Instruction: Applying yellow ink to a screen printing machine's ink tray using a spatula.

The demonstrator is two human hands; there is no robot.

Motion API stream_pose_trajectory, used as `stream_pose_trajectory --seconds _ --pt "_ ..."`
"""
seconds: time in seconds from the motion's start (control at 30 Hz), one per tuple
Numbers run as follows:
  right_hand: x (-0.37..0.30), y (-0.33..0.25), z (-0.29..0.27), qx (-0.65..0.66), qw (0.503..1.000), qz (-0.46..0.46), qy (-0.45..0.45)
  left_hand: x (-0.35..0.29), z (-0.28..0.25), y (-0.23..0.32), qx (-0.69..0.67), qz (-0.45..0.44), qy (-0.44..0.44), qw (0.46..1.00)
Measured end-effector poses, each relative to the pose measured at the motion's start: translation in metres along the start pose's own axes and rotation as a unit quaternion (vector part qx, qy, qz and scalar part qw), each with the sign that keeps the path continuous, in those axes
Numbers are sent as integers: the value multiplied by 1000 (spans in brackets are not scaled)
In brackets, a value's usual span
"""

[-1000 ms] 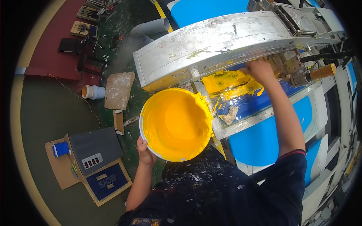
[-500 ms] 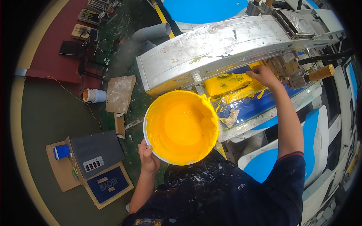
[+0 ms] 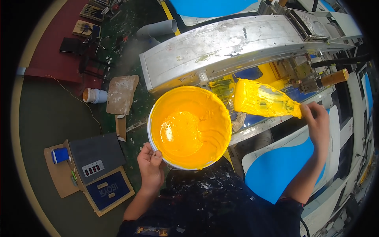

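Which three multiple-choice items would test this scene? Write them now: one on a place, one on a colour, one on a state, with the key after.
1. Where is the bucket?
A. held up in front of the grey machine
B. on the floor beside the scale
C. on the blue panel

2. What colour is the paint in the bucket?
A. blue
B. yellow-orange
C. white

3. What is the state of the scraper in the right hand?
A. clean and dry
B. lying on the floor
C. coated in yellow paint

Key: 1 A, the left hand grips its rim and it hangs before the machine. 2 B, its whole inside is glossy yellow-orange. 3 C, the blade is smeared yellow, with a few darker streaks, from its tip nearly to the fingers.
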State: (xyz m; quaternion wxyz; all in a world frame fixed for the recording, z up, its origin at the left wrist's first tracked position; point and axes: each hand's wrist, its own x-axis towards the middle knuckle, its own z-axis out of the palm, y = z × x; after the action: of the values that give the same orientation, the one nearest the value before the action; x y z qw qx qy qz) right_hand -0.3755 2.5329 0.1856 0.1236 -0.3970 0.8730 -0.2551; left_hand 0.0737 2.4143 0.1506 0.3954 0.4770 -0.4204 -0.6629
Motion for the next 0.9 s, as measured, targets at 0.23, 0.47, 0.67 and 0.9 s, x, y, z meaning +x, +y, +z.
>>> stream_pose_trajectory --seconds 0.23,0.47,0.67,0.9 --pt "-50 -61 -10 -137 942 -277 130 -8 32 11 -36 -34 23 998" --pt "-53 2 5 -195 831 -508 116 -6 24 -4 -78 -55 39 995" --pt "-73 74 12 -121 919 -340 161 -7 22 -14 -68 -47 34 996" --pt "-59 58 53 -213 934 -243 154 3 -8 -34 -41 -23 -1 999"
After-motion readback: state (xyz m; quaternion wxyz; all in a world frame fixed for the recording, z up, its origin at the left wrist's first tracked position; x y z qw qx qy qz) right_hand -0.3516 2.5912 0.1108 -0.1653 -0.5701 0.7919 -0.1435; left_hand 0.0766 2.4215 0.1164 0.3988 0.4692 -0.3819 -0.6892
